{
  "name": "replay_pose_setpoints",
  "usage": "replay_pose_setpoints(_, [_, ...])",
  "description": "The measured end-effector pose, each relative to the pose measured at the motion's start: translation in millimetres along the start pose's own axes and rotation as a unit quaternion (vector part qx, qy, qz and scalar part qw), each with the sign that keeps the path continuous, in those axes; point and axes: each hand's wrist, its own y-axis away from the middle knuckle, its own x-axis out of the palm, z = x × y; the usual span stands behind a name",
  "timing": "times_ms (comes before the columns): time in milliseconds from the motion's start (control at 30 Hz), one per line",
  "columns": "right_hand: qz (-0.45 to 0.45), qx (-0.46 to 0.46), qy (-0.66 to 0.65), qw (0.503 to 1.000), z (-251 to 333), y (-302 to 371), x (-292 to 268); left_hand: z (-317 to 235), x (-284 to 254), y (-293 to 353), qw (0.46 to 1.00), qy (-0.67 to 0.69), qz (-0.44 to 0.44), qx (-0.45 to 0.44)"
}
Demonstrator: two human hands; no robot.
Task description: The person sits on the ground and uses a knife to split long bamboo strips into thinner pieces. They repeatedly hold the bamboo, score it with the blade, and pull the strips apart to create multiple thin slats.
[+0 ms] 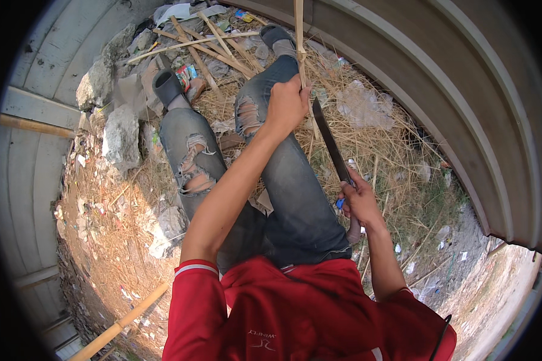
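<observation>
My left hand (pixel 286 106) is closed around a split bamboo strip (pixel 300 39), which rises from my fist past the top of the view. My right hand (pixel 362 203) grips a machete (pixel 330 141) by its handle. Its long dark blade points up and left, and the tip lies just below and right of my left fist, beside the lower end of the strip. Most of the handle is hidden by my fingers, with a rounded end showing below them. Something small and blue (pixel 340 203) shows at the right fingers. My legs in ripped jeans (pixel 298 180) stretch out between my arms.
Several bamboo strips (pixel 208 51) lie piled beyond my feet. Rubble chunks (pixel 121 138) sit to the left. Straw-like shavings (pixel 367 141) and litter cover the ground. A corrugated metal sheet (pixel 439 78) curves along the right; a bamboo pole (pixel 119 325) lies at lower left.
</observation>
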Motion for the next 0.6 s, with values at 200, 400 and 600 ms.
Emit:
replay_pose_setpoints(200, [-0.096, -0.131, -0.143, 0.976, 95, 37, 1, 1, 9, -3, 1.0, -0.009, 0.004, 0.004])
replay_pose_setpoints(400, [-0.198, -0.354, -0.09, 0.91, 60, 25, 20, -4, 15, -10, 1.0, -0.002, 0.005, -0.006])
replay_pose_setpoints(600, [-0.038, -0.092, 0.191, 0.977, -40, -12, 3, -3, 16, -10, 1.0, -0.012, 0.002, -0.013])
